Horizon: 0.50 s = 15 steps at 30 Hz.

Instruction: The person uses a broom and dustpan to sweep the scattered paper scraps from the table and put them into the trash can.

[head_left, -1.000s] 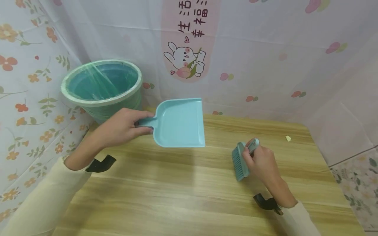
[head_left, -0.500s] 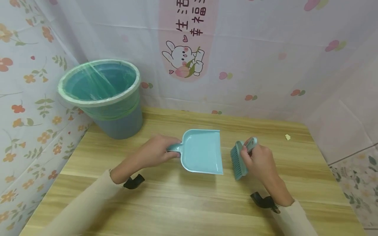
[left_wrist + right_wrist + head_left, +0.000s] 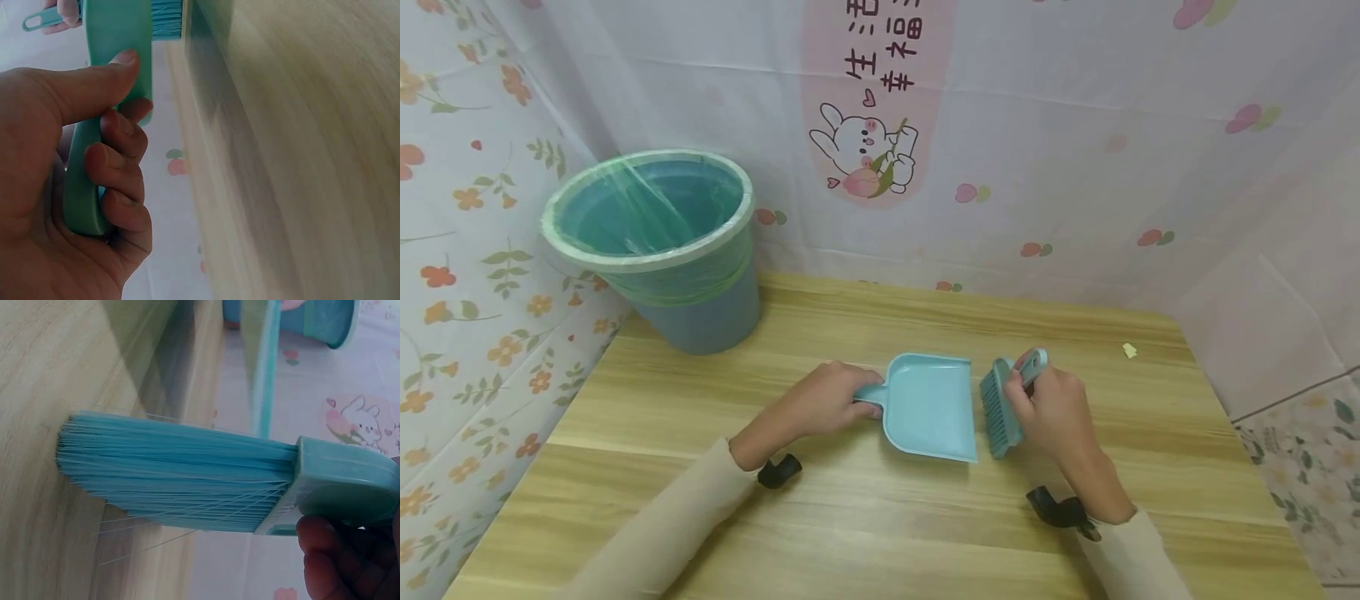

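My left hand (image 3: 829,402) grips the handle of a light blue dustpan (image 3: 929,408), fingers curled round it in the left wrist view. The pan's flat lip faces right, and a gap and shadow in the left wrist view show it held a little above the table (image 3: 850,533). On the right, my right hand (image 3: 1057,410) holds a blue-green hand brush (image 3: 1002,408) close beside the lip. In the right wrist view the brush's bristles (image 3: 175,472) point down at the wood; whether the tips touch it I cannot tell.
A blue bucket (image 3: 707,321) lined with a thin green bag stands at the back left. One small pale yellow scrap (image 3: 1129,350) lies at the right rear of the table. Printed cloth (image 3: 1060,150) hangs behind, and the table's right edge runs near the wall.
The left hand has brought the dustpan down and to the right, from beside the bucket to next to the brush. The right hand and brush have shifted only slightly left.
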Each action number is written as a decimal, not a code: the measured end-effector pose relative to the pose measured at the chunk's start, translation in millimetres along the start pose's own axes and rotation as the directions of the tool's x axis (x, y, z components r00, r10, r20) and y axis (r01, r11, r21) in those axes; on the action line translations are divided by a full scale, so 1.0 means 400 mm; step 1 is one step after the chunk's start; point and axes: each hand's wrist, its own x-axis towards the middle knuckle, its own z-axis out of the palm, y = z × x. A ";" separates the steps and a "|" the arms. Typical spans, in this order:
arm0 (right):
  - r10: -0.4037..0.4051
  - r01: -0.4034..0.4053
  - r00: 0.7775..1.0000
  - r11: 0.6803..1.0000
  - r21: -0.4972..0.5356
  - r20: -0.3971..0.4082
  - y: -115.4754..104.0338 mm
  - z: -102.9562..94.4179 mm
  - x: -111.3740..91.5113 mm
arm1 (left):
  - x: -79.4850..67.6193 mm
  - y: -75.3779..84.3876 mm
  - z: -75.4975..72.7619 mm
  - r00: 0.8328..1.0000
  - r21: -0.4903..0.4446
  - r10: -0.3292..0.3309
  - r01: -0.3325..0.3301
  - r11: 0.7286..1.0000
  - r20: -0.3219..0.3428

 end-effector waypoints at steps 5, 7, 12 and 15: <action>0.015 -0.015 1.000 1.000 0.005 -0.008 0.008 0.005 -0.001 | 0.009 -0.010 0.024 1.000 -0.026 -0.023 0.023 0.999 0.019; 0.014 -0.014 1.000 1.000 0.004 -0.012 0.010 0.006 -0.001 | 0.013 -0.013 0.033 0.999 -0.029 -0.024 0.025 0.999 0.027; 0.011 -0.011 1.000 1.000 -0.002 -0.017 0.010 0.007 -0.002 | 0.021 -0.014 0.045 0.999 -0.025 -0.021 0.023 0.999 0.049; 0.015 -0.015 1.000 1.000 -0.002 -0.014 0.010 0.006 -0.001 | 0.023 -0.016 0.050 0.998 -0.017 -0.025 0.026 1.000 0.060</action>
